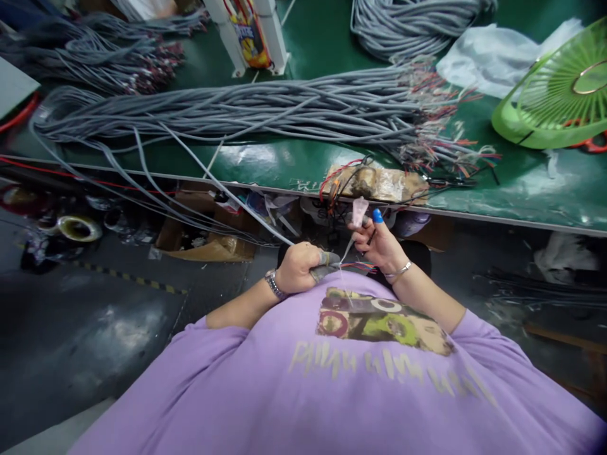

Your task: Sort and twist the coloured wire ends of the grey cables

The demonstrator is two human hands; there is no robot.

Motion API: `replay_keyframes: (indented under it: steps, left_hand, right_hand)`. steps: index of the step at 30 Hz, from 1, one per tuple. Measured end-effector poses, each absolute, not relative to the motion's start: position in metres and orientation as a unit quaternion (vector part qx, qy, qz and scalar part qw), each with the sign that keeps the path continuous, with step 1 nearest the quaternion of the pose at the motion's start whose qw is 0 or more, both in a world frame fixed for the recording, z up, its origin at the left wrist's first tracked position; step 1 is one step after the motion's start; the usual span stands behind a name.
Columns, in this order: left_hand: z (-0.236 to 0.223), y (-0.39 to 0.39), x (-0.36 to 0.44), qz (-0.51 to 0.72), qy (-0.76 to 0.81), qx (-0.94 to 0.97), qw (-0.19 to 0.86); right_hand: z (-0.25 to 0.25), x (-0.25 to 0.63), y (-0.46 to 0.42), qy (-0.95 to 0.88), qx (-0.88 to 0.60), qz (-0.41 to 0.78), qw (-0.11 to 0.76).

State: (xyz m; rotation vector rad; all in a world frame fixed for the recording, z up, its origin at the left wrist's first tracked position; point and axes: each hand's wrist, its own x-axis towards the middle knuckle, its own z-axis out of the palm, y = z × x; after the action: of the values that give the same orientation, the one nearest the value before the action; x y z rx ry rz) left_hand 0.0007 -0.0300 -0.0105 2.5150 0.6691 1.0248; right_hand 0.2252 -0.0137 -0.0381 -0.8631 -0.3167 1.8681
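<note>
My left hand, with grey coverings on its fingertips, is closed around the end of a grey cable. Thin coloured wires fan out to the right from that grip, in front of my shirt. In my right hand, whose thumb wears a blue finger cot, is a slim pointed tool with a pink wrapped end. Its tip points down at the wires beside my left fingers. A fine pale strand hangs below the tip. Whether the tool has one or two legs is too small to tell.
A long bundle of grey cables lies across the green table, its stripped ends to the right. Near the table's front edge is a taped cardboard piece. A green fan stands right; an open cardboard box sits below.
</note>
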Motion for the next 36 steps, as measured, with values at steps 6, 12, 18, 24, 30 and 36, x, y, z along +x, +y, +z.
replay_keyframes:
  steps: [6,12,18,24,30,36]
  left_hand:
    - [-0.018,-0.034,-0.001,0.428,0.335,0.813,0.211]
    - [-0.01,-0.021,0.006,0.432,0.332,0.808,0.224]
    - [-0.008,-0.005,0.017,0.377,0.326,0.801,0.332]
    - [-0.018,0.007,0.027,0.365,0.341,0.787,0.362]
    - [-0.022,0.013,0.032,0.363,0.339,0.794,0.351]
    - [-0.021,0.016,0.034,0.334,0.317,0.823,0.334]
  right_hand:
    - [-0.039,0.233,-0.02,-0.137,-0.367,0.771,0.502]
    - [-0.038,0.239,-0.023,-0.172,-0.407,0.736,0.514]
    - [-0.025,0.236,-0.013,-0.219,-0.417,0.726,0.5]
    - [-0.012,0.228,0.004,-0.244,-0.401,0.742,0.478]
    - [-0.01,0.222,0.008,-0.237,-0.406,0.735,0.489]
    - [-0.017,0.216,0.007,-0.214,-0.414,0.717,0.518]
